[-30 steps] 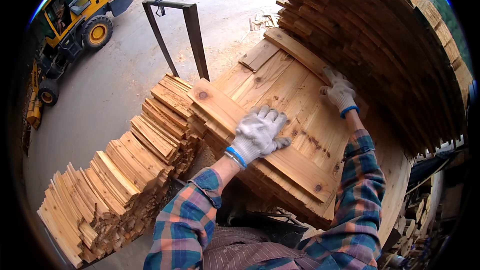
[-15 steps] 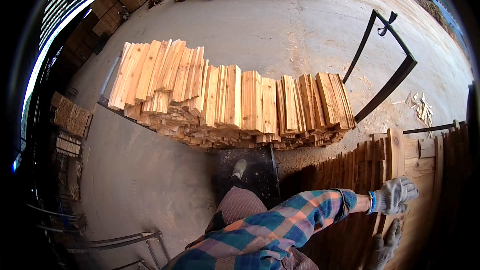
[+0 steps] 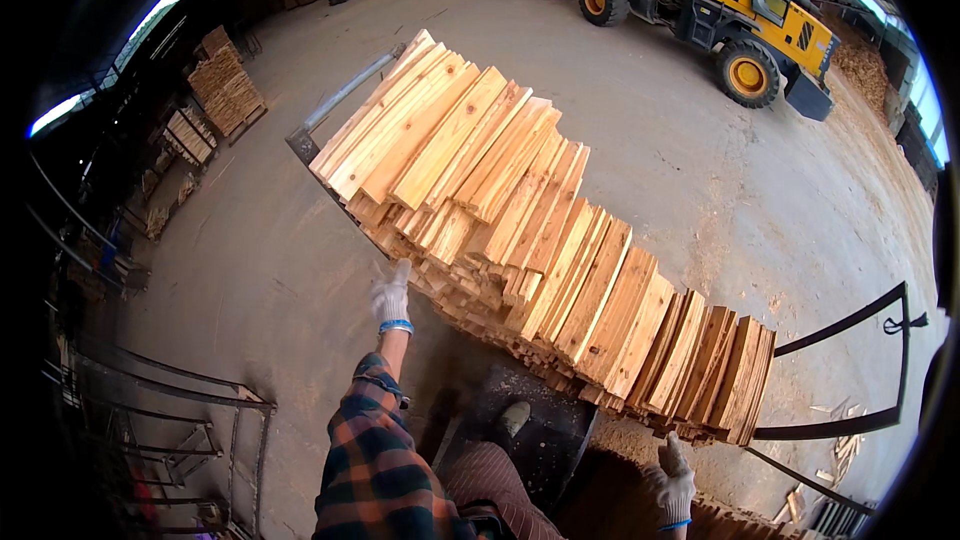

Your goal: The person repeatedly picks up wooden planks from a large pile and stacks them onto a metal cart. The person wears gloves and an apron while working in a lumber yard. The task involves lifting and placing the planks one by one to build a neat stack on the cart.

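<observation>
A long stack of sawn wooden boards (image 3: 470,140) runs diagonally across the middle, laid in uneven layers on a metal frame. My left hand (image 3: 391,298), in a pale knit glove with a blue cuff, is extended beside the stack's near left side. Its fingers look parted and nothing shows in them, though they are slightly blurred. Below the stack's near right end is my right hand (image 3: 671,485), gloved the same way, with fingers apart and holding nothing visible. Under it, darker upright boards (image 3: 735,518) line the lower edge, partly cut off.
A yellow wheel loader (image 3: 720,20) with a person in its cab stands at the back right. Black metal frame bars (image 3: 900,350) rise at the stack's right end. Metal racks (image 3: 235,440) are at lower left. My foot (image 3: 515,418) rests on a dark platform (image 3: 560,420). Wood scraps (image 3: 845,445) litter the floor.
My view has swung from the boards at right toward the long stack. Both hands have left those boards; my left arm, stretched across to the right before, now extends forward at left.
</observation>
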`<action>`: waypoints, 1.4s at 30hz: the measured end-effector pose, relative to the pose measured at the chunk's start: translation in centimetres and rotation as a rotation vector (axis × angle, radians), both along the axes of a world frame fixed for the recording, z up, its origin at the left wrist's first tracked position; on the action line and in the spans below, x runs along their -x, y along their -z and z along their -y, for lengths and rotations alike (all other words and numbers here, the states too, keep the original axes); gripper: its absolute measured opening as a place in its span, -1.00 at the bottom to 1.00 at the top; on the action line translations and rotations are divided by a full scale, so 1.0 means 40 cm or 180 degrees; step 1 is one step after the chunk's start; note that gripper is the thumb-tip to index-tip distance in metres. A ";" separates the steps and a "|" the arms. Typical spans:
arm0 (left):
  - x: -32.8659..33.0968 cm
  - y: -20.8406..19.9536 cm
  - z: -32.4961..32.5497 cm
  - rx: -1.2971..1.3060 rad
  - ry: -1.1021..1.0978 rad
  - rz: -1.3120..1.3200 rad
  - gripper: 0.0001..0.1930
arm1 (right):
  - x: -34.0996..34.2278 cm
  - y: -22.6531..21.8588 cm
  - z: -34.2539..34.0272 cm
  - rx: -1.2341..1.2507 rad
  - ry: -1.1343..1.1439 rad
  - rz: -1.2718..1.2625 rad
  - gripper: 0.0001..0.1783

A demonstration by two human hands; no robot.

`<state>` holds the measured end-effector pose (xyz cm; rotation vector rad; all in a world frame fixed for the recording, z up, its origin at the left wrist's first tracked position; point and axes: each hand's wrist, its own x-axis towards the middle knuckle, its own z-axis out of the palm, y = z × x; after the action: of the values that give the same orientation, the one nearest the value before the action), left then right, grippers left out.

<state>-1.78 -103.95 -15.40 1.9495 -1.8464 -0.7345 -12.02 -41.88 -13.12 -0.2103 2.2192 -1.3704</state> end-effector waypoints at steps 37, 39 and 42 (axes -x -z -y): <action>0.034 -0.122 0.723 0.0072 -0.0906 -0.4719 -0.24 | 0.292 -0.155 1.976 -0.0326 -0.2961 -0.0923 0.02; 0.068 -0.161 0.699 -0.0062 -0.0893 -0.4656 -0.24 | 0.282 -0.171 1.989 -0.0345 -0.2811 -0.1014 0.10; 0.116 -0.248 0.657 -0.0018 -0.0844 -0.4304 -0.28 | 0.271 -0.187 1.976 0.0197 -0.2245 -0.0783 0.14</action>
<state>-6.40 -130.23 -5.48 1.0548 -0.7211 -1.4298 -22.85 -120.92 -5.65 -1.1144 1.9798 -1.0455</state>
